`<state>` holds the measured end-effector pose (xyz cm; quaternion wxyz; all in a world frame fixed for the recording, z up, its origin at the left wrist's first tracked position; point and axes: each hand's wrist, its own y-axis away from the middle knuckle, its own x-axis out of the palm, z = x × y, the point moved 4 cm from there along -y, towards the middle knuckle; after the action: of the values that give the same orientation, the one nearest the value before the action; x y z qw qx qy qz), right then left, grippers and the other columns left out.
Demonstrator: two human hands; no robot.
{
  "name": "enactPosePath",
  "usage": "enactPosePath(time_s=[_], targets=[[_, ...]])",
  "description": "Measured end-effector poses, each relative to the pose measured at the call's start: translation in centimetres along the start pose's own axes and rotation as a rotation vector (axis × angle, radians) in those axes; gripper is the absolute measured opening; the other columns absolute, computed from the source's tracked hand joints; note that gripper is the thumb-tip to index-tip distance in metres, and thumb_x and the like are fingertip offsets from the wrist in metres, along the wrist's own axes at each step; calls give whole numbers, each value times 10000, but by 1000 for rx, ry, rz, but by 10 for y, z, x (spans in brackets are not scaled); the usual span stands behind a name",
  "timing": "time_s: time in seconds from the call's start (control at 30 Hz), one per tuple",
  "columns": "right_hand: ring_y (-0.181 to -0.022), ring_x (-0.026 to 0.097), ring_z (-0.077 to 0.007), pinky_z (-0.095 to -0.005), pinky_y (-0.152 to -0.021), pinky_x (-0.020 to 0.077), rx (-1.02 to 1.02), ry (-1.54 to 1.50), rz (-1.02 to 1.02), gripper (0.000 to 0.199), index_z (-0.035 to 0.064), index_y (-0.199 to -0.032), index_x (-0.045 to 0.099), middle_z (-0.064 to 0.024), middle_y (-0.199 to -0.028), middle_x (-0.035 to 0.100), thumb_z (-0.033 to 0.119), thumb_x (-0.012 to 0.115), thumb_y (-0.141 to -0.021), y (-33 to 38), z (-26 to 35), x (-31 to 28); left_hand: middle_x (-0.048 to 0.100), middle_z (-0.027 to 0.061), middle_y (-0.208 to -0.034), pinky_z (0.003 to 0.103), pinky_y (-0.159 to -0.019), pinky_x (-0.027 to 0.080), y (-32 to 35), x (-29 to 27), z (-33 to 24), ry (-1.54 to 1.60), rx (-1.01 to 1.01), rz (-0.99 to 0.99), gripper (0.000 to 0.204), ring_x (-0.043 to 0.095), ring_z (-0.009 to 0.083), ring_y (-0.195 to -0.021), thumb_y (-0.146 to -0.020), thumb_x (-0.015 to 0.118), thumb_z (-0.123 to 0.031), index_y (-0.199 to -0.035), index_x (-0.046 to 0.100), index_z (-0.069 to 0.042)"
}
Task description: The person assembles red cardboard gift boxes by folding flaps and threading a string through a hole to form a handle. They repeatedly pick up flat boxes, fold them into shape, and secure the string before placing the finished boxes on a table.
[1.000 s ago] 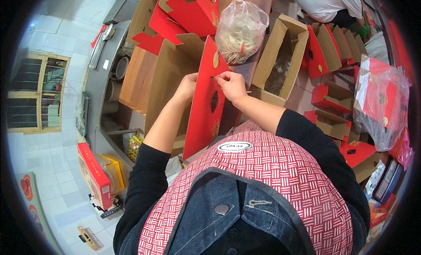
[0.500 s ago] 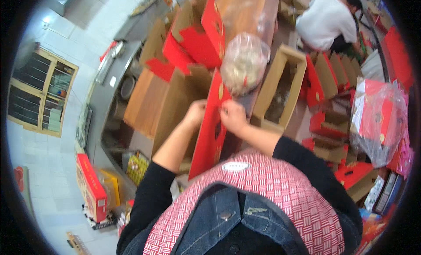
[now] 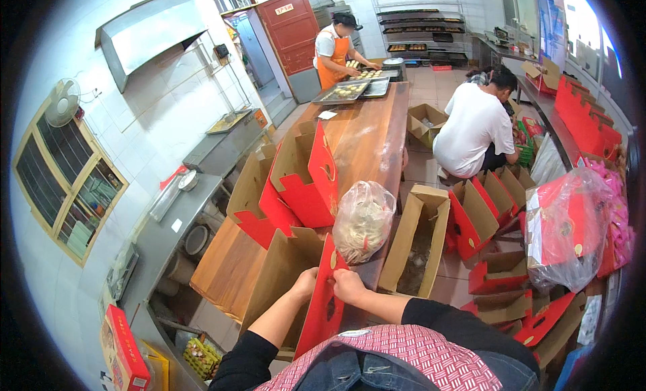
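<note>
An open red cardboard box (image 3: 321, 314), brown inside, stands in front of me at the near end of the wooden table. My left hand (image 3: 305, 283) is closed on its upright red side from the inner, brown face. On the outer face of that same side, my right hand (image 3: 346, 286) pinches near the upper edge. Both hands are close together, with the panel between them. Just past my right hand sits a knotted clear plastic bag (image 3: 364, 223) of pale contents, too blurred to name.
More open red boxes (image 3: 306, 182) stand further along the wooden table (image 3: 367, 132). A brown carton (image 3: 415, 243) and several red boxes are to the right. One person crouches at right; another in an orange apron handles trays (image 3: 343, 93) at the far end.
The view has tilted up, bringing the far room and the second person into sight. Both hands appear lower in the picture and remain on the box's red side.
</note>
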<state>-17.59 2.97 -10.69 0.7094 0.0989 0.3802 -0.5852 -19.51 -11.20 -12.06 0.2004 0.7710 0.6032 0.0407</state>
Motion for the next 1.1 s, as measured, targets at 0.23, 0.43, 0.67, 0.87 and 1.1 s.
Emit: enactPosePath(time_s=[0.23,0.43,0.67,0.87,1.1], targets=[[-769,575,-306,-392,-682,466,-133,194,160,179,12,-877,553,-153,-824,590,137,464,-785,21,13,14,629,171,-841,345,-692,467,-15,-39,78,-78,-161,-294,390,599,221,-785,-761,626,-323,-860,585,52],[-786,559,-245,-354,-666,442,-296,488,258,175,59,-880,559,-91,-830,578,149,444,-785,10,-1,11,608,228,-911,376,-759,457,48,-5,-66,-436,18,-330,464,590,336,-902,-812,511,-426,-928,583,18],[-770,548,-298,-391,-665,445,-427,179,218,141,79,-829,573,-110,-792,577,164,482,-763,50,-61,12,600,234,-939,404,-788,449,144,-5,-46,-594,-97,-5,350,578,358,-911,-790,505,-289,-990,593,-15],[-696,574,-282,-372,-622,461,21,79,119,152,63,-749,628,-115,-698,600,193,560,-783,148,-162,-85,595,237,-935,404,-815,436,143,9,-54,-690,-77,-146,352,567,354,-935,-781,485,-277,-980,592,-6],[-488,453,-47,-215,-431,359,751,-455,121,226,54,-707,633,15,-620,591,216,555,-843,169,-191,-186,610,230,-857,395,-745,455,123,25,-60,-495,-62,-268,308,602,330,-857,-762,502,-229,-904,607,23]])
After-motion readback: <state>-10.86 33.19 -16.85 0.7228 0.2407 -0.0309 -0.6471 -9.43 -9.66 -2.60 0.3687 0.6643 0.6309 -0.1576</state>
